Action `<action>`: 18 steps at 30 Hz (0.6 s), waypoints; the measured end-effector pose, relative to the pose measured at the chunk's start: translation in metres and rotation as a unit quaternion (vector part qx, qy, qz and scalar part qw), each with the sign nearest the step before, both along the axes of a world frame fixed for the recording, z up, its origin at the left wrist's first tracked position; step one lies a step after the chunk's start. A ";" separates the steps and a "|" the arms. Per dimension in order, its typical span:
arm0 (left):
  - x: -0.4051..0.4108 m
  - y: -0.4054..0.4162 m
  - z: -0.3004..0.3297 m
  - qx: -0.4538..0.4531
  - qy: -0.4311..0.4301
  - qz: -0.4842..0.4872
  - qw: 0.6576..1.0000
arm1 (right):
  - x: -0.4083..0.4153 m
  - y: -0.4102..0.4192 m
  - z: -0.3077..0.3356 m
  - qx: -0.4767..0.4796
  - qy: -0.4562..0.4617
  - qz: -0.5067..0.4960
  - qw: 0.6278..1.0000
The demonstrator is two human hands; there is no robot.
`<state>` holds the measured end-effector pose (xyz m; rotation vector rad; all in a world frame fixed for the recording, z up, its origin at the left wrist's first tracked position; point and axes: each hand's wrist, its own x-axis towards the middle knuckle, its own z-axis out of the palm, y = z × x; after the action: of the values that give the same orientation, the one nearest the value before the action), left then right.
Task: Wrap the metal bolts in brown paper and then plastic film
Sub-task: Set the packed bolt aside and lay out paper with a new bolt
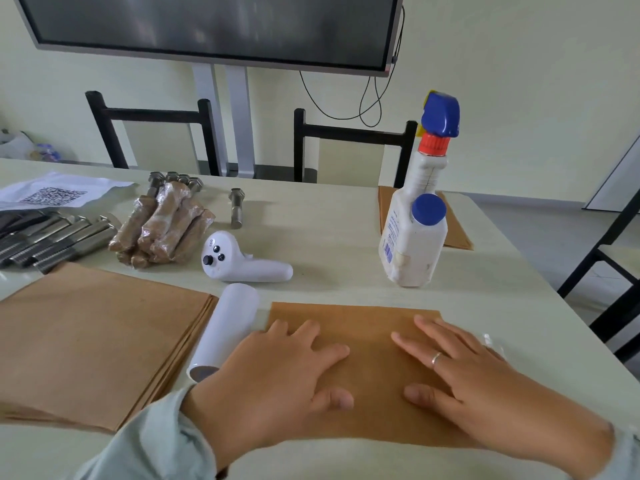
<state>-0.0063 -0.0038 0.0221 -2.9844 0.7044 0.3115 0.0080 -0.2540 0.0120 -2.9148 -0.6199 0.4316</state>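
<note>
A single brown paper sheet (367, 368) is laid flat on the tabletop (329, 237), near its front edge. The left hand (277, 379) is pressed on the sheet's left half, fingers straight and spread, nothing gripped. The right hand (485, 382) is pressed on the right half in the same flat manner; a ring is worn on one finger. The sheet's far edge is seen free and straight, with bare tabletop beyond it up to the spray bottle (415, 230).

The plastic film roll (225, 330) is placed just beside the sheet's left edge, between it and a stack of brown paper (93, 344). What appears to be a strip of clear film (491, 342) is seen by the right hand, though this is blurred.

Unwrapped metal bolts (52, 240) are grouped at the far left. Wrapped bolts (162, 226) are piled beside them. One loose bolt (237, 207) is set apart behind a white controller (242, 261). Open room is left between the controller and the bottle.
</note>
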 end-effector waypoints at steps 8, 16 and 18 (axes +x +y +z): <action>0.026 -0.012 0.022 0.065 0.040 -0.038 0.996 | 0.016 0.000 0.012 -0.072 -0.142 -0.025 0.987; 0.157 0.042 0.104 -0.151 0.011 0.176 0.973 | 0.035 0.043 0.004 0.184 -0.207 -0.024 0.961; 0.193 0.064 0.094 -0.141 -0.070 0.264 0.952 | 0.035 0.041 0.000 0.197 -0.184 -0.016 0.963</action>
<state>0.1866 0.0606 0.1159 -3.3791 -0.0875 0.0146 0.0429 -0.2127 0.0120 -2.6220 -0.6152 -0.2260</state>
